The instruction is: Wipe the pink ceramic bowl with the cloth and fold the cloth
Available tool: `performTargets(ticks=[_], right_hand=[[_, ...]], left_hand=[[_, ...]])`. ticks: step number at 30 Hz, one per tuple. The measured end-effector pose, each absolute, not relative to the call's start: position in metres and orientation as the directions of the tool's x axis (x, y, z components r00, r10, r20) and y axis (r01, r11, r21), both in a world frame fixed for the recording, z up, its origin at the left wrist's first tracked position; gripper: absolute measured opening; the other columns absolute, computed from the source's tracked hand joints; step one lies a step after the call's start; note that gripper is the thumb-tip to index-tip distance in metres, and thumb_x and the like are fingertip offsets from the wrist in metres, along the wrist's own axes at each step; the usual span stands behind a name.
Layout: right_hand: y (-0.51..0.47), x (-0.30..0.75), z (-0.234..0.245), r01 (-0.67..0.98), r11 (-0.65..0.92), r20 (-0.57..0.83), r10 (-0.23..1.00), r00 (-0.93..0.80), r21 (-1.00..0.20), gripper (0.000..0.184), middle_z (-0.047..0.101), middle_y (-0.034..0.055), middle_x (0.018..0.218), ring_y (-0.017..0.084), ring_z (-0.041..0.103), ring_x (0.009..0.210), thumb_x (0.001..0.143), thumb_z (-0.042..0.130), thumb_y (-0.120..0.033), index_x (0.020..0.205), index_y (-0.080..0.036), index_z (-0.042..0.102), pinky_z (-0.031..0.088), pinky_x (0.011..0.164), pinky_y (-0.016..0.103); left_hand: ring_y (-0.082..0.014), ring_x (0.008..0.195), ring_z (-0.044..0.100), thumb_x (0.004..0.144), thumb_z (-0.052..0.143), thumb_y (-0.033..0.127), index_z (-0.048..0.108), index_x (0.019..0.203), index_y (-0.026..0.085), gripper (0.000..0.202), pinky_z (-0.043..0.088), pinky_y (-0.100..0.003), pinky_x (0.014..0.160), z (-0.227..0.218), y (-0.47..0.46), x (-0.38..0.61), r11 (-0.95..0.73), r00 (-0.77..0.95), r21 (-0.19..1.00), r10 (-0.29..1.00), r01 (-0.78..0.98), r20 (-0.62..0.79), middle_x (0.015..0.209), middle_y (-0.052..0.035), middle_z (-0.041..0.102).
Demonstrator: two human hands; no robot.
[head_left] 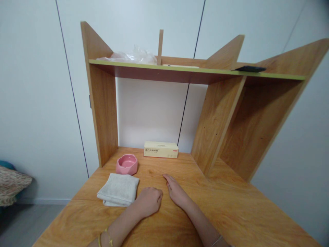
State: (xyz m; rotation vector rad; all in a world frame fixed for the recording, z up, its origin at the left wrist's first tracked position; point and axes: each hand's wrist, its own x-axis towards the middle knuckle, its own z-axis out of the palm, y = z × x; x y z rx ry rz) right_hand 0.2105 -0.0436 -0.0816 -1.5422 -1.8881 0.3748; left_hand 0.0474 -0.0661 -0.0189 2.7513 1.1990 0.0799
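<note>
Pale panelled walls (33, 103) behind a wood-grain desk (231, 206), my two hands over its front.

Grey floor (46, 219) shows at the left, and a wooden shelf unit (180, 72) stands along the desk's back, clear plastic (133, 56) on top; my left hand (151, 201) is curled into a fist beside the folded grey cloth (119, 188), its palm hidden, so I can't tell what's inside, while my right hand (176, 190) lies extended, gripping nothing, and the pink dish (125, 170) sits just behind the cloth, near a cream box (160, 151).
</note>
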Motion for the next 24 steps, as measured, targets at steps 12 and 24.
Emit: performTargets(ticks=[12, 24], right_hand=[[-0.0443, 0.2100, -0.0805, 0.770, 0.270, 0.312, 0.945, -0.096, -0.578, 0.046, 0.048, 0.0137, 0.123, 0.016, 0.040, 0.117, 0.076, 0.029, -0.005, 0.119, -0.008, 0.046, 0.026, 0.102, 0.035], [-0.0463, 0.2086, -0.0775, 0.782, 0.258, 0.301, 0.949, -0.095, -0.567, 0.046, 0.047, 0.0142, 0.123, 0.016, 0.038, 0.118, 0.076, 0.030, -0.005, 0.119, -0.006, 0.045, 0.025, 0.103, 0.033]], left_hand=[[-0.0207, 0.075, 0.060, 0.078, 0.032, 0.014, 0.058, 0.076, 0.019, 0.026, 0.043, -0.029, 0.063, -0.0213, -0.0644, 0.0471, -0.679, 0.684, 0.145, 0.729, 0.720, 0.019, 0.079, -0.0068, 0.065], [-0.0206, 0.076, 0.060, 0.079, 0.032, 0.014, 0.058, 0.076, 0.019, 0.027, 0.043, -0.029, 0.064, -0.0199, -0.0665, 0.0477, -0.673, 0.678, 0.145, 0.735, 0.725, 0.021, 0.079, -0.0068, 0.065]])
